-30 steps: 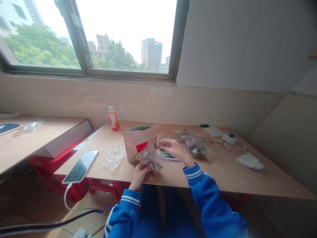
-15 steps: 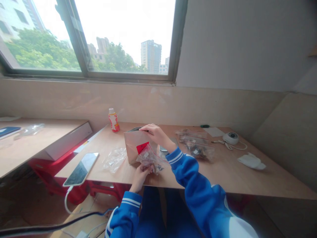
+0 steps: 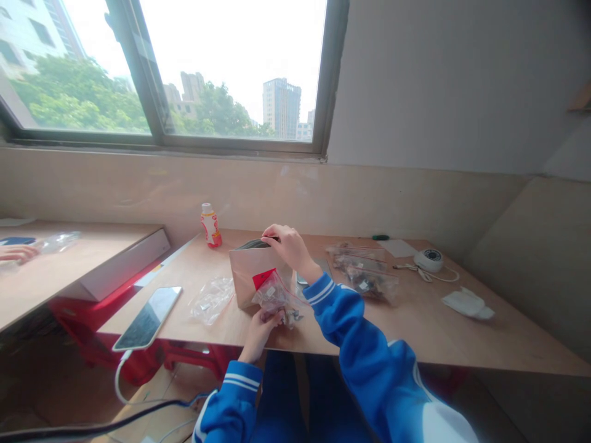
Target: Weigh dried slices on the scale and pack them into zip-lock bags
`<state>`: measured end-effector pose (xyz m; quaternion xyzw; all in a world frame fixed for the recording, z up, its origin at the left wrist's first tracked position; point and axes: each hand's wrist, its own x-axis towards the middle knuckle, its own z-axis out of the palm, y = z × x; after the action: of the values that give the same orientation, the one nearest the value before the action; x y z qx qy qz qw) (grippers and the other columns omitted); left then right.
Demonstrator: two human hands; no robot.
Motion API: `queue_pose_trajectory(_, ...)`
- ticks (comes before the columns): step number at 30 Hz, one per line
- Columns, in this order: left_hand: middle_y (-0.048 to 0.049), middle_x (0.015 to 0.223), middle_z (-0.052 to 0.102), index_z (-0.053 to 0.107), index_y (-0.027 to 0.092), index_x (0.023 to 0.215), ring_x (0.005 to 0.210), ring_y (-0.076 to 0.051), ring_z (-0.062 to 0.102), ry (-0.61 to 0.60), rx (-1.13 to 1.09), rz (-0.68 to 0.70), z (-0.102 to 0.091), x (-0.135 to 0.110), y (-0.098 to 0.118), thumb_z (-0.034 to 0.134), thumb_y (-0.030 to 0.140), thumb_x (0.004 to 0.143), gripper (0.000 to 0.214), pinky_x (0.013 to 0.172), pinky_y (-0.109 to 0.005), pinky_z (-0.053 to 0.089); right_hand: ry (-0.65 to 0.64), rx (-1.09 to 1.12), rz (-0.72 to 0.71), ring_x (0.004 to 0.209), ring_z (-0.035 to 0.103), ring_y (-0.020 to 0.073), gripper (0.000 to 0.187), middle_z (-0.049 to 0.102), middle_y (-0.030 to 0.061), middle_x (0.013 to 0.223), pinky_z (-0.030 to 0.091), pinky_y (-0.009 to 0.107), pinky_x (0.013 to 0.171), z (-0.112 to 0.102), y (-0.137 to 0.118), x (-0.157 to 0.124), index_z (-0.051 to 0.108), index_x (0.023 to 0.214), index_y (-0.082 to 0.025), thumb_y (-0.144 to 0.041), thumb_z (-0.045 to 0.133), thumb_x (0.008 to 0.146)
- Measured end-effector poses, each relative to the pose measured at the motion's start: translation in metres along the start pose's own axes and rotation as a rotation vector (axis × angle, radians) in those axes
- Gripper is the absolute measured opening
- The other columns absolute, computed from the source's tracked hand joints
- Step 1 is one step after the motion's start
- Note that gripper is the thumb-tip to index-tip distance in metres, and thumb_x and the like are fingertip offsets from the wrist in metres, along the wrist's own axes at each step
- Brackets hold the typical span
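Note:
A brown paper bag (image 3: 244,274) with a red label stands upright on the table in front of me, dark inside at its top. The fingers of my right hand (image 3: 293,249) are closed at its upper right rim; their tips are partly hidden. My left hand (image 3: 259,329) is closed on the lower part of a clear zip bag (image 3: 272,294), which leans against the front of the paper bag. Small dark and grey pieces show in the zip bag, too small to name. Left of the paper bag lies a crumpled clear plastic bag (image 3: 212,301).
A phone (image 3: 148,320) on a white cable overhangs the front left edge. Behind stands a drink bottle (image 3: 210,226). To the right are filled zip bags (image 3: 369,283), a white dome camera (image 3: 429,259) and a white packet (image 3: 468,303). Another person's hand (image 3: 19,253) rests on the left table.
My right hand has risen slightly at the bag's rim, and the opening shows wider. My left hand keeps its hold. Another person's hand has come into view at the left edge.

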<state>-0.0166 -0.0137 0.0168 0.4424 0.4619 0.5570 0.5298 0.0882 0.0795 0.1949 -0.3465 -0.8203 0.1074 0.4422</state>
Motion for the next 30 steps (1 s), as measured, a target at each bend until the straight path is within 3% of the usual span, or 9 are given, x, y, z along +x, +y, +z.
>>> queue_pose_trajectory(5, -0.0018, 0.067, 0.064, 0.068, 0.013, 0.086, 0.063, -0.014, 0.054, -0.006, 0.024, 0.003, -0.001, 0.001, 0.000, 0.072, 0.038, 0.063, 0.034, 0.062, -0.026, 0.042, 0.010, -0.193, -0.010, 0.091, 0.052, 0.0184, 0.017, 0.060, 0.0040, 0.089, 0.033, 0.034, 0.088, 0.003, -0.003, 0.000, 0.066, 0.082, -0.022, -0.034, 0.054, 0.088)
queue_pose_trajectory(8, -0.0029, 0.070, 0.066, 0.068, 0.012, 0.087, 0.064, -0.015, 0.055, -0.003, 0.042, -0.001, -0.001, 0.001, 0.000, 0.072, 0.038, 0.064, 0.034, 0.062, -0.027, 0.043, 0.102, -0.073, -0.001, 0.089, 0.053, 0.0171, 0.020, 0.060, 0.0041, 0.092, 0.036, 0.032, 0.086, -0.004, -0.005, -0.008, 0.064, 0.091, -0.023, -0.033, 0.047, 0.091)
queue_pose_trajectory(11, -0.0047, 0.078, 0.069, 0.068, 0.013, 0.090, 0.069, -0.017, 0.058, -0.009, 0.027, 0.000, -0.002, 0.001, -0.002, 0.072, 0.037, 0.064, 0.036, 0.066, -0.028, 0.045, 0.143, 0.150, 0.033, 0.078, 0.055, 0.0140, 0.020, 0.061, 0.0033, 0.090, 0.041, 0.027, 0.075, -0.019, -0.005, -0.026, 0.062, 0.091, -0.020, -0.025, 0.042, 0.090)
queue_pose_trajectory(14, -0.0064, 0.086, 0.071, 0.067, 0.014, 0.092, 0.082, -0.021, 0.062, -0.009, -0.022, 0.009, -0.003, 0.003, -0.006, 0.074, 0.035, 0.062, 0.036, 0.077, -0.032, 0.047, -0.024, 0.275, 0.097, 0.067, 0.054, 0.0118, 0.021, 0.062, 0.0002, 0.077, 0.042, 0.023, 0.064, -0.034, 0.000, -0.050, 0.062, 0.082, -0.017, -0.013, 0.042, 0.081)
queue_pose_trajectory(17, -0.0082, 0.093, 0.071, 0.067, 0.014, 0.090, 0.093, -0.024, 0.062, -0.013, -0.034, 0.034, -0.005, 0.004, -0.010, 0.075, 0.032, 0.061, 0.035, 0.088, -0.037, 0.045, -0.242, 0.225, 0.209, 0.059, 0.053, 0.0104, 0.026, 0.061, -0.0017, 0.066, 0.040, 0.022, 0.057, -0.035, 0.011, -0.073, 0.063, 0.077, -0.017, -0.006, 0.040, 0.074)
queue_pose_trajectory(22, -0.0123, 0.107, 0.068, 0.067, 0.013, 0.099, 0.103, -0.028, 0.060, -0.010, 0.012, 0.062, -0.007, 0.001, -0.006, 0.072, 0.033, 0.064, 0.041, 0.094, -0.045, 0.043, -0.471, 0.278, 0.243, 0.070, 0.060, 0.0117, 0.030, 0.067, 0.0017, 0.077, 0.043, 0.021, 0.063, -0.020, 0.024, -0.097, 0.068, 0.080, -0.016, -0.003, 0.043, 0.070)
queue_pose_trajectory(27, -0.0083, 0.097, 0.071, 0.069, 0.014, 0.092, 0.098, -0.027, 0.062, 0.027, 0.018, 0.048, -0.004, -0.001, 0.000, 0.072, 0.034, 0.064, 0.034, 0.097, -0.044, 0.042, -0.186, 0.395, 0.204, 0.079, 0.059, 0.0123, 0.024, 0.065, 0.0026, 0.086, 0.045, 0.023, 0.070, -0.021, 0.013, -0.110, 0.064, 0.090, -0.017, -0.010, 0.044, 0.081)
queue_pose_trajectory(30, -0.0074, 0.096, 0.071, 0.069, 0.014, 0.093, 0.096, -0.026, 0.063, 0.036, -0.002, 0.039, -0.002, -0.001, 0.001, 0.074, 0.034, 0.062, 0.037, 0.095, -0.042, 0.044, -0.281, 0.395, 0.185, 0.070, 0.058, 0.0112, 0.025, 0.064, 0.0014, 0.080, 0.044, 0.022, 0.065, -0.019, 0.009, -0.114, 0.063, 0.093, -0.017, -0.009, 0.042, 0.083)
